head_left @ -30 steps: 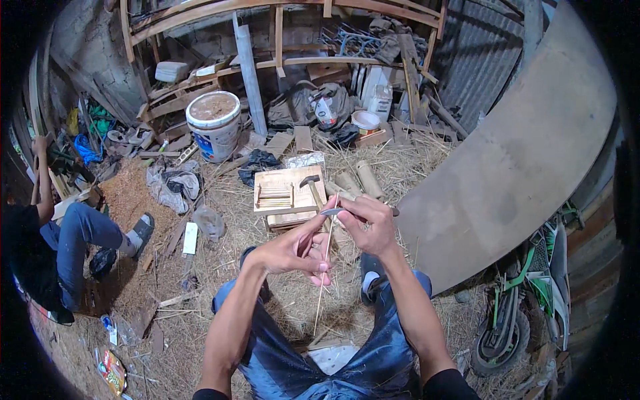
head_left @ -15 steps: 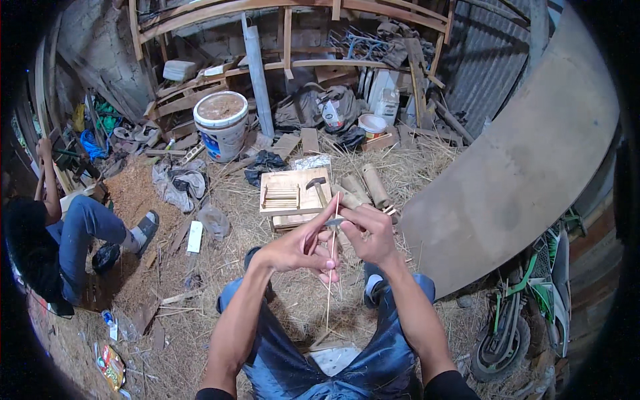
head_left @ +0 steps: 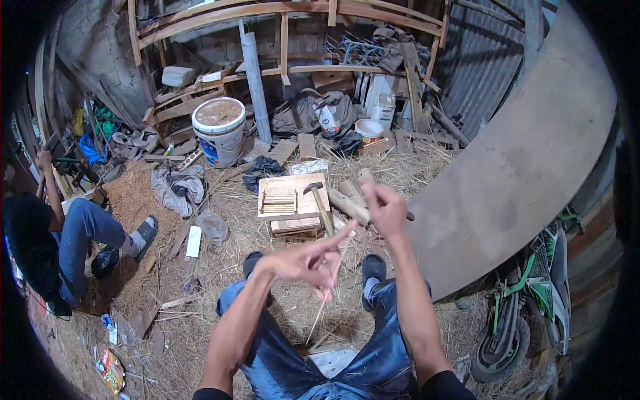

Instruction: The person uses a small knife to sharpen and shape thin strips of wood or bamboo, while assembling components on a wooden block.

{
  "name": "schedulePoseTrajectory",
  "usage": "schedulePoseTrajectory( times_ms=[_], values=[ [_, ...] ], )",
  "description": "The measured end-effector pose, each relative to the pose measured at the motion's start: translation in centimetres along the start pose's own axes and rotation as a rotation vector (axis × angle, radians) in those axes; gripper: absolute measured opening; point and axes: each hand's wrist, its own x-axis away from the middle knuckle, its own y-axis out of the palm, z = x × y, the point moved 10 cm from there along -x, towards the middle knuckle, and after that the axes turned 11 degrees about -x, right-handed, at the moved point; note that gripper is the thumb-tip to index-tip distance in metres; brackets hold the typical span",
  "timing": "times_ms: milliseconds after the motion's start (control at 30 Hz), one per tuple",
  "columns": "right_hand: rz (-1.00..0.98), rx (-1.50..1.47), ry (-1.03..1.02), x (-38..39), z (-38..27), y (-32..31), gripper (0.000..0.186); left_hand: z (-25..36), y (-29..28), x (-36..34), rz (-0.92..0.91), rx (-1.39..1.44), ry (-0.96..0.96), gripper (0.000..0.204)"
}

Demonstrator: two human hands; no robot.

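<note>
My left hand [head_left: 308, 262] is over the gap between my knees, its index finger stretched forward and the other fingers curled. From those fingers a thin pale stick [head_left: 316, 321], like a split bamboo sliver, slants down toward the ground. Raised ahead and to the right, my right hand [head_left: 387, 208] is closed around a knife, whose dark handle end [head_left: 410, 216] pokes out beside the palm; its blade cannot be made out. Beyond my hands a hammer [head_left: 319, 203] leans across a wooden block [head_left: 290, 185] carrying several thin sticks [head_left: 279, 201]. Bamboo lengths [head_left: 348, 205] lie right of it.
A large board [head_left: 513, 160] leans on the right, above a green-framed wheeled vehicle [head_left: 517, 293]. Another person [head_left: 87, 233] sits at left, grasping a tool. A filled white bucket [head_left: 220, 132] stands at back. Straw and wood shavings [head_left: 133, 197] cover the ground.
My right hand has moved up and right, taking the knife off the stick. The left hand has dipped slightly, its stick now lower between my knees.
</note>
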Motion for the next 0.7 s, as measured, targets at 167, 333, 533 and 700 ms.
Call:
schedulePoseTrajectory(
  times_ms=[167,333,533,700],
  values=[
    [-0.026,-0.135,0.237,-0.1,4.6,-1.2,0.029,0.3,-2.6,0.8,0.211,-0.007,0.105,0.100],
    [-0.181,-0.223,-0.087,3.1,-3.3,2.2,0.027,1.2,-3.7,2.1,0.289,0.038,0.126,0.102],
    [-0.180,-0.172,-0.340,4.2,-6.5,3.3,0.022,1.6,-2.4,1.8,0.205,0.054,0.089,0.105],
    [-0.218,-0.159,-0.302,3.3,-6.5,2.4,0.023,0.0,-2.1,1.3,0.168,0.068,0.037,0.106]
  ],
)
